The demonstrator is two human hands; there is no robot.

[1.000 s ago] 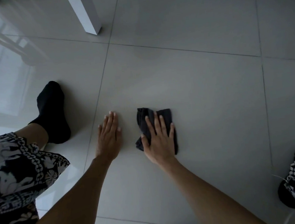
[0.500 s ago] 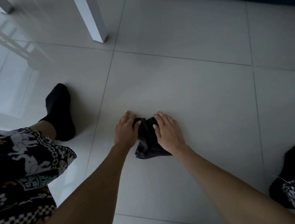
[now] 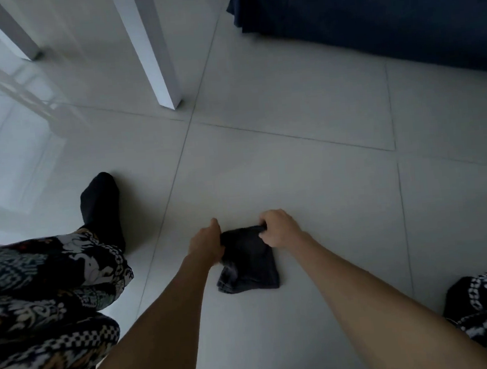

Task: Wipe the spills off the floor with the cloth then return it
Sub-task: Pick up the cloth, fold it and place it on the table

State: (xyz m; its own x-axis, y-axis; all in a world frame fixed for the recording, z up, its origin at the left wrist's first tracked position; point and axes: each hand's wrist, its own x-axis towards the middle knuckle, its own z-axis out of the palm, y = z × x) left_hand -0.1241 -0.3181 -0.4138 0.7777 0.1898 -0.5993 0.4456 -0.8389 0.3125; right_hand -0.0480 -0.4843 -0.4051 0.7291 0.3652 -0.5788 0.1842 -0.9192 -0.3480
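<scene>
Tiled floor (image 3: pixel 295 179); both hands' grip hides cloth (image 3: pixel 251 267) top edge.

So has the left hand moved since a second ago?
Yes. The left hand lay flat on the floor tile, apart from the cloth; it has shifted right, away from the grout line, and grips the cloth's left edge.

One cloth (image 3: pixel 250 264) — two hands (image 3: pixel 207 242) (image 3: pixel 278 228) — two table legs (image 3: pixel 147 45) (image 3: pixel 5 28).

Dim, soft picture; glare on floor (image 3: pixel 13 163) at left.
</scene>
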